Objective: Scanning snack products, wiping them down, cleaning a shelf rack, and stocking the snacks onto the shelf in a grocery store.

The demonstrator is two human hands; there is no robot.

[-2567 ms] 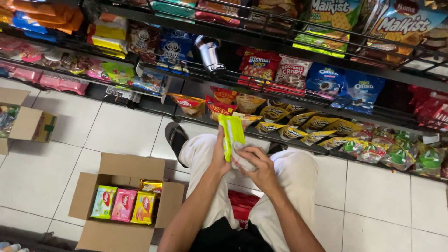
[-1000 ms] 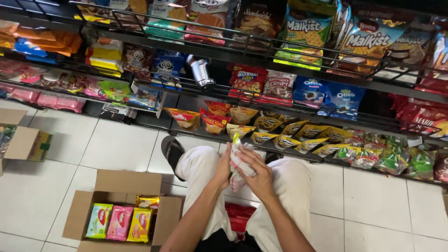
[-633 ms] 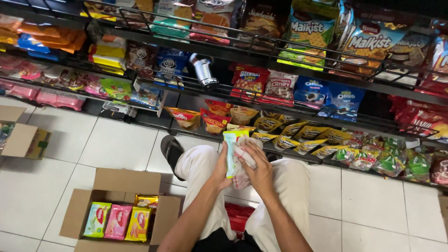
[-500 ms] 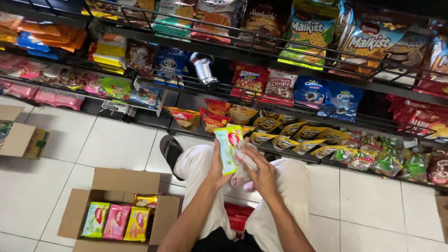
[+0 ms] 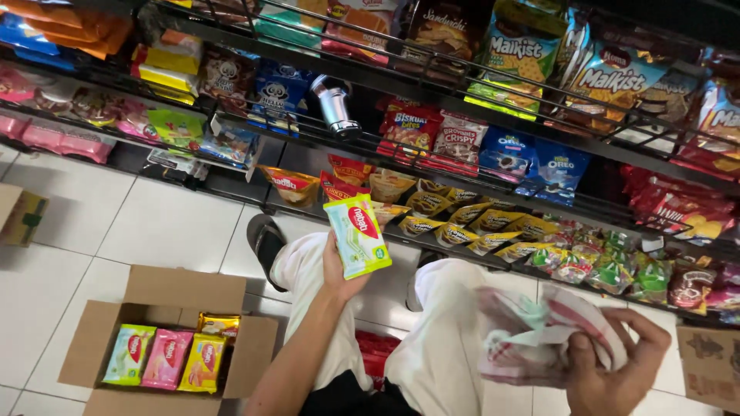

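The left hand (image 5: 337, 270) grips a pale green wafer packet (image 5: 357, 236) upright above the person's knees, in front of the low snack shelf (image 5: 462, 223). Well apart at the near right, the right hand (image 5: 617, 362) clutches a bunched white-and-red cloth (image 5: 539, 339). An open cardboard box (image 5: 166, 339) of wafer packs sits on the floor at the near left.

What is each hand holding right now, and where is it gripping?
The left hand holds a light green snack packet by its lower left edge. The right hand clutches a bunched white and red cloth from below.
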